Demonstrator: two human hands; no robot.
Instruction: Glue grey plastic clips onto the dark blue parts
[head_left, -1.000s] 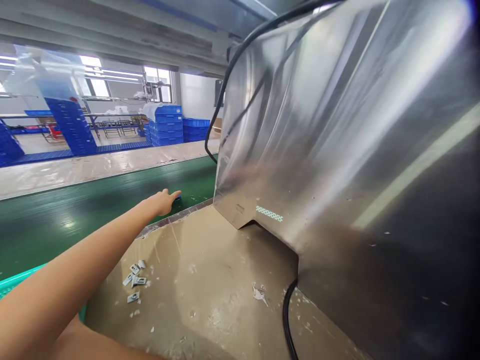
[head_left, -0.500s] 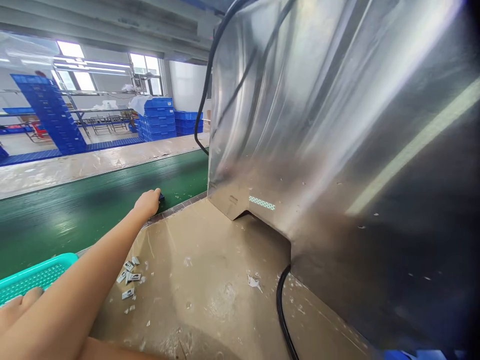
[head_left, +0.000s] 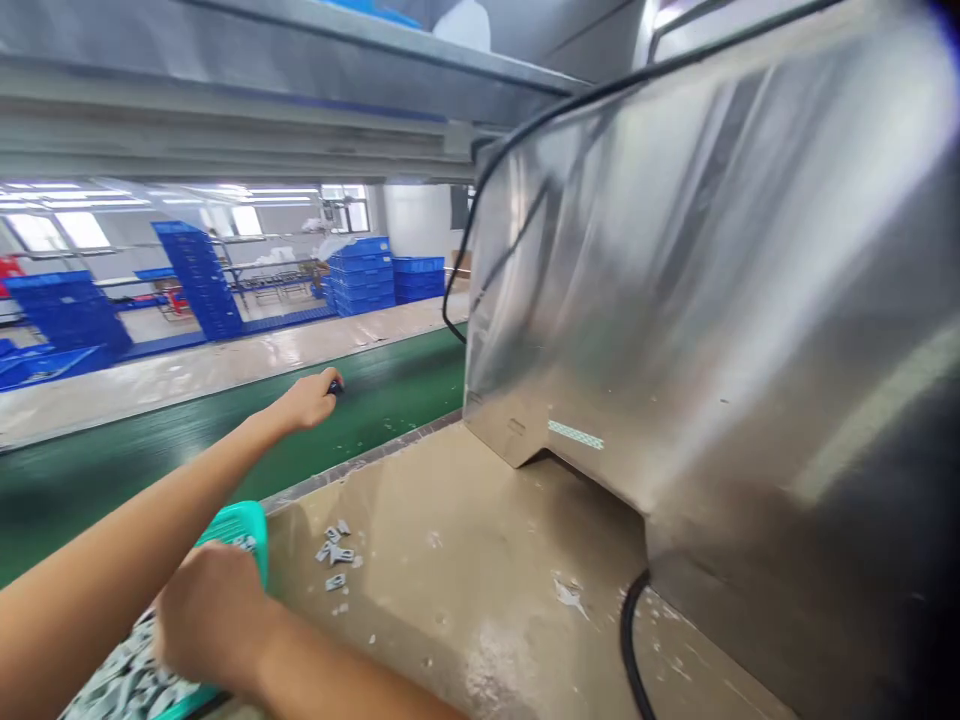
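Observation:
My left hand [head_left: 309, 402] reaches out over the green conveyor belt [head_left: 397, 390], its fingers closed on a small dark part [head_left: 335, 386] that mostly hides in the grip. My right hand [head_left: 214, 612] is bent over a turquoise plastic basket [head_left: 259, 520], below my left forearm. Its fingers curl down and out of sight, so whatever they grip cannot be made out. Many small grey-white pieces [head_left: 131, 672] fill the basket. Several similar loose pieces [head_left: 341, 555] lie on the brown worktop [head_left: 420, 520] right of it.
A large shiny metal panel [head_left: 600, 300] stands on the worktop to the right, with a notch at its foot. A black cable [head_left: 634, 640] runs out there. Blue crates [head_left: 360, 275] are stacked beyond the belt. A metal shelf [head_left: 300, 60] hangs overhead.
The view has swung left and up, so more of the basket shows. My left hand has lifted farther over the belt with the dark part. My right hand now shows more fully at the basket.

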